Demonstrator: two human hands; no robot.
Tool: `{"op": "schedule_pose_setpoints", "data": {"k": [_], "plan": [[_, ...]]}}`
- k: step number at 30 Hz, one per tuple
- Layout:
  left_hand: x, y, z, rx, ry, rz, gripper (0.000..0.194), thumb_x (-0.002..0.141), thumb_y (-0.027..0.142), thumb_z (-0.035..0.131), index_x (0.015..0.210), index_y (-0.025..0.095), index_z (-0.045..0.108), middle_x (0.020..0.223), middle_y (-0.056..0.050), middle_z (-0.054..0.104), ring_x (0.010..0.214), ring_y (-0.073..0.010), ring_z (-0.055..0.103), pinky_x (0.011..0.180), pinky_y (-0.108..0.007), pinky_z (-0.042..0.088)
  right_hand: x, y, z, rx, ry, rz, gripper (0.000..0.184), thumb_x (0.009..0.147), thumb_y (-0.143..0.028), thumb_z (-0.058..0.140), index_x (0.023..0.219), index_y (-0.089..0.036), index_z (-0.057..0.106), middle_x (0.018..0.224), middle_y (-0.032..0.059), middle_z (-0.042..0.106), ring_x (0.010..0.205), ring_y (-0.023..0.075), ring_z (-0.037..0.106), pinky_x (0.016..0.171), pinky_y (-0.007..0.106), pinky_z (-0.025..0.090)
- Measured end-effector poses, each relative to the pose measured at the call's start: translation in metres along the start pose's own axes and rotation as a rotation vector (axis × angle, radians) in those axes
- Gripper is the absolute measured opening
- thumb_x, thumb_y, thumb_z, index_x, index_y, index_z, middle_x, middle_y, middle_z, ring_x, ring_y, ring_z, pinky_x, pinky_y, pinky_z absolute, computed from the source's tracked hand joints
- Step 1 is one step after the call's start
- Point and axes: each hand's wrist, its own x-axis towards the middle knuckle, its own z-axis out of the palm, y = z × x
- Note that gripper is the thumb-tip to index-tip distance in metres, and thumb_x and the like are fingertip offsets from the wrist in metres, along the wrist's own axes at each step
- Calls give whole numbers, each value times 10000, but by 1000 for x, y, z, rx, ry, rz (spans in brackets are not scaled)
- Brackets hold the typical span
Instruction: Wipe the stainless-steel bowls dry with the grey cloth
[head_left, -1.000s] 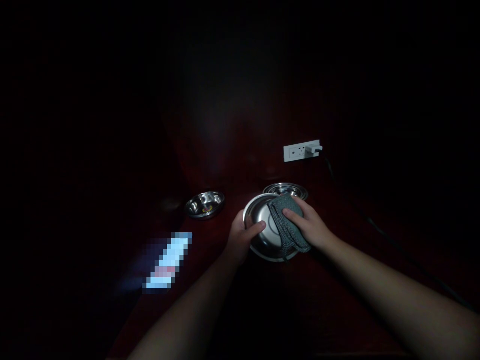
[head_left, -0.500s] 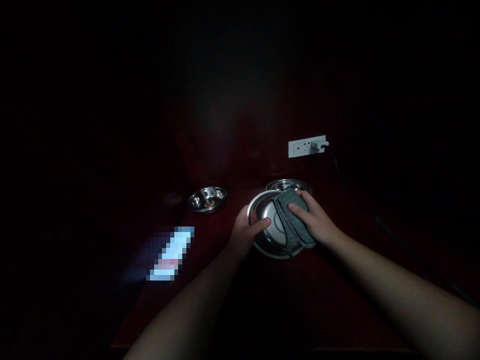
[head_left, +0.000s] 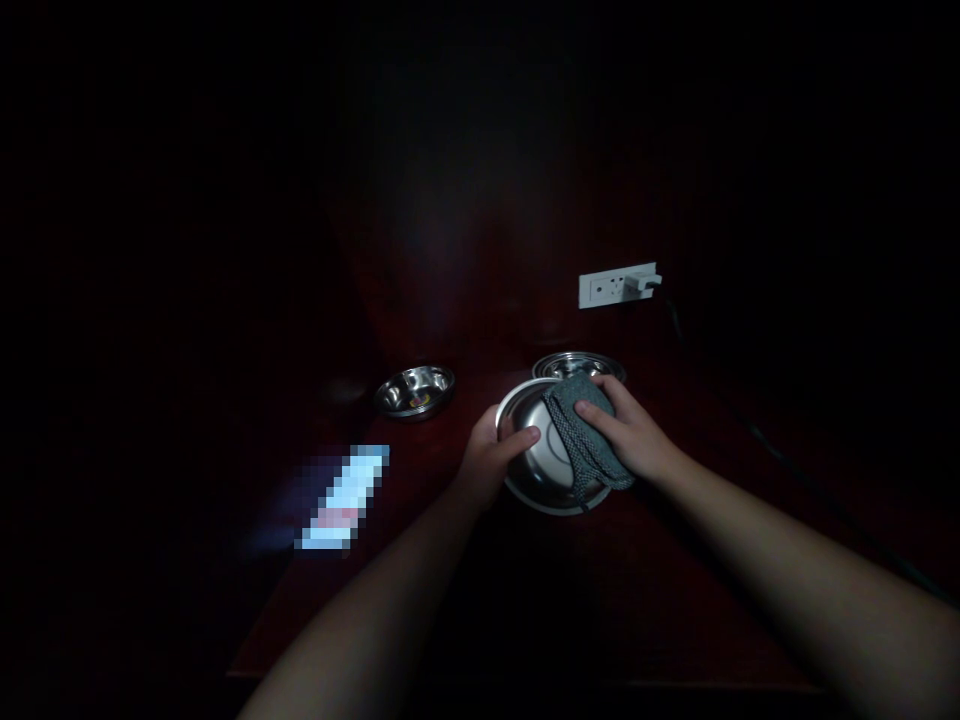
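Note:
In dim light my left hand (head_left: 491, 455) grips the left rim of a shiny steel bowl (head_left: 536, 470), thumb hooked over the edge, and tilts it toward me above a dark red table (head_left: 525, 590). My right hand (head_left: 634, 435) presses a folded grey cloth (head_left: 581, 435) against the bowl's inside on its right half. The cloth hangs over the bowl's lower right rim.
A second steel bowl (head_left: 415, 388) sits on the table to the left, and a third (head_left: 577, 364) just behind the held one. A white power strip (head_left: 611, 287) with a plug and dark cable (head_left: 750, 425) lies at the back right. A bright blurred rectangle (head_left: 343, 497) glows at left.
The cloth under my right hand has shifted slightly upward across the bowl. The view has drifted a little, so everything sits somewhat higher in the picture.

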Motion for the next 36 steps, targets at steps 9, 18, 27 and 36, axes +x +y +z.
{"op": "schedule_pose_setpoints", "data": {"k": [9, 18, 27, 36], "plan": [[1, -1, 0, 2, 12, -3, 483, 673, 278, 707, 1120, 154, 573, 1064, -88, 650, 962, -239, 600, 866, -378, 444, 1, 2, 1, 0, 6, 10, 427, 760, -529, 576, 1044, -225, 479, 969, 45, 602, 884, 226, 577, 786, 387, 466], [2, -3, -1, 38, 23, 1, 471, 672, 289, 710, 1102, 154, 576, 1058, -84, 648, 957, -232, 599, 870, -376, 442, 1, 3, 1, 14, -6, 8, 407, 766, -522, 575, 1019, -218, 483, 951, 39, 593, 859, 212, 573, 783, 378, 462], [2, -3, -2, 43, 13, -2, 472, 682, 289, 707, 1112, 158, 566, 1078, -88, 641, 972, -235, 597, 880, -382, 437, 2, 0, -2, 50, -40, 1, 378, 761, -497, 594, 1003, -212, 534, 904, 33, 620, 822, 213, 597, 735, 361, 489], [2, -3, 0, 19, 41, -14, 468, 658, 288, 722, 1086, 154, 586, 1043, -81, 652, 943, -232, 602, 870, -379, 440, 2, -3, -2, 53, -54, 0, 382, 762, -489, 594, 1022, -213, 557, 909, 41, 633, 822, 228, 607, 734, 374, 496]]}}
